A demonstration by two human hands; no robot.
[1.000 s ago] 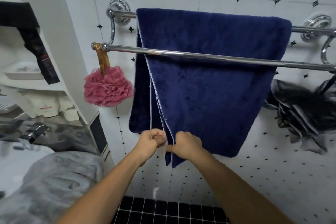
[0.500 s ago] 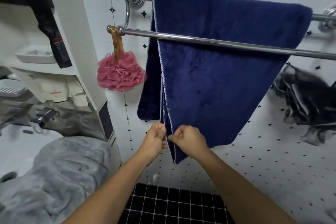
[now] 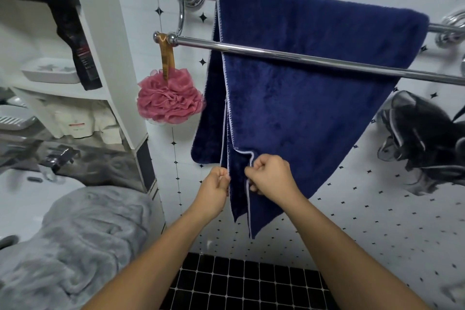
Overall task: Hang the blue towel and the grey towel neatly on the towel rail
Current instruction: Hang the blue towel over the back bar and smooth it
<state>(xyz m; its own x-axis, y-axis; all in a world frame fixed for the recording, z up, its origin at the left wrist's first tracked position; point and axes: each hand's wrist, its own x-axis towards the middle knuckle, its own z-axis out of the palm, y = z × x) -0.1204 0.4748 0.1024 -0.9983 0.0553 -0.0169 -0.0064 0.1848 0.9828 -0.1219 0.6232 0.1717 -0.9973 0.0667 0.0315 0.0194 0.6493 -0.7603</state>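
Both my left hand [image 3: 216, 185] and right hand [image 3: 270, 173] pinch the blue towel [image 3: 314, 108] at its lower-centre edge; the grey towel [image 3: 83, 239] lies lower left, nearer my left hand.

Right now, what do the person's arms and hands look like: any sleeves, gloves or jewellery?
Both forearms are bare as far as the frame shows, with no sleeves in view. The left hand and right hand wear no gloves, and no rings, watch or bracelets are visible. No markings show on either arm.
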